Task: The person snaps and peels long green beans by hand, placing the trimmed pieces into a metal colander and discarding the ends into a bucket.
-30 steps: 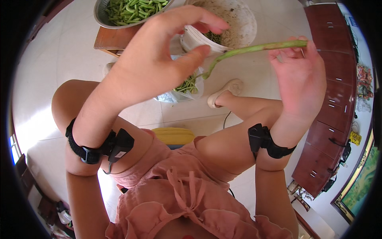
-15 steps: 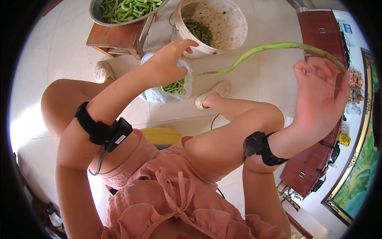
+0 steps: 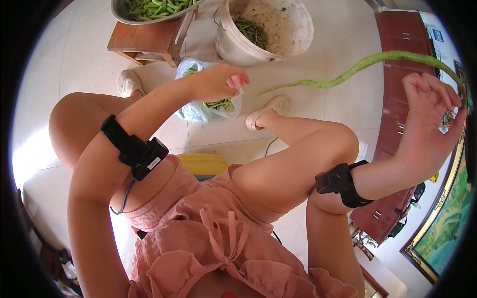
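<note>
A long green bean [image 3: 343, 77] arcs high across the right half of the view. My right hand [image 3: 432, 99] is raised at the far right and grips its thick end between thumb and fingers. Its thin tip points left, ending a little short of my left hand [image 3: 221, 83]. The fingers of that hand are curled toward the thumb; whatever they may hold is too small to make out. Below and behind it, a clear plastic bag [image 3: 191, 110] holds more long green beans [image 3: 220, 105], partly hidden by my wrist.
A white bucket [image 3: 229, 42] with dirty inner walls and green scraps stands ahead. To its left, a metal bowl [image 3: 121, 17] of cut bean pieces [image 3: 159, 7] rests on a wooden stool [image 3: 144, 42]. Red-brown cabinets [image 3: 397, 94] line the right side. My knees flank the bag.
My right hand has moved farther right, drawing the bean along, so its tip is now farther from my left hand. My left hand has dropped slightly, its fingers curling in.
</note>
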A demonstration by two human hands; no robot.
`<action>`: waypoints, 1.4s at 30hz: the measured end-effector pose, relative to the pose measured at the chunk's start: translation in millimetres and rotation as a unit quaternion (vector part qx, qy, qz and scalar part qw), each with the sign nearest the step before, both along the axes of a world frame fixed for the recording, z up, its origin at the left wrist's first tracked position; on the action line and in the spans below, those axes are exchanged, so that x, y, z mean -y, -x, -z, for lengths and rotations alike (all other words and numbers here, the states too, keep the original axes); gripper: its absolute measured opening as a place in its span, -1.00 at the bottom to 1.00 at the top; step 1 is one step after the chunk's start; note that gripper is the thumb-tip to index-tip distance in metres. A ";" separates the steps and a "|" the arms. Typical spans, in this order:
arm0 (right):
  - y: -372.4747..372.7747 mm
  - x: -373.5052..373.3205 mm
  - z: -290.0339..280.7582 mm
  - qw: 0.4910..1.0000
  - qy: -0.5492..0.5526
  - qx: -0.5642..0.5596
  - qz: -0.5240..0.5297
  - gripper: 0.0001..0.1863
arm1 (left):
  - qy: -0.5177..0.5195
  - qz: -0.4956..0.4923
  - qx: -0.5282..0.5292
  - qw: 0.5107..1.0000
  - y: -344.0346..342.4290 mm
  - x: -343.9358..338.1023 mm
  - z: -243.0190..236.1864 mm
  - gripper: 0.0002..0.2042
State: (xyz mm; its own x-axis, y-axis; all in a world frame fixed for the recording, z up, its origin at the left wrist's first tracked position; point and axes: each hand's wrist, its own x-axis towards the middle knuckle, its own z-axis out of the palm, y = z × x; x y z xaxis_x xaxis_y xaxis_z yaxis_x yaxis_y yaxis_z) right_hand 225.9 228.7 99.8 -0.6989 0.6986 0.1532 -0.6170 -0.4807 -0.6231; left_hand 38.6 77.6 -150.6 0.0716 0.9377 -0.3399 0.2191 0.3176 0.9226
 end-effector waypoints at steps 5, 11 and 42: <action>-2.7 7.2 -13.4 1.000 -0.023 0.019 0.003 -0.95 | -0.030 -0.052 -0.039 0.997 -11.7 -1.2 8.8 -0.50; 2.7 14.4 -27.0 1.000 -0.028 -0.003 0.008 -0.80 | -0.015 0.009 0.071 0.997 -13.7 -4.9 -0.8 -0.51; -97.0 -105.7 89.2 0.941 -0.081 0.191 0.267 -0.82 | -0.254 -0.291 0.322 0.864 112.7 107.3 -101.0 -0.75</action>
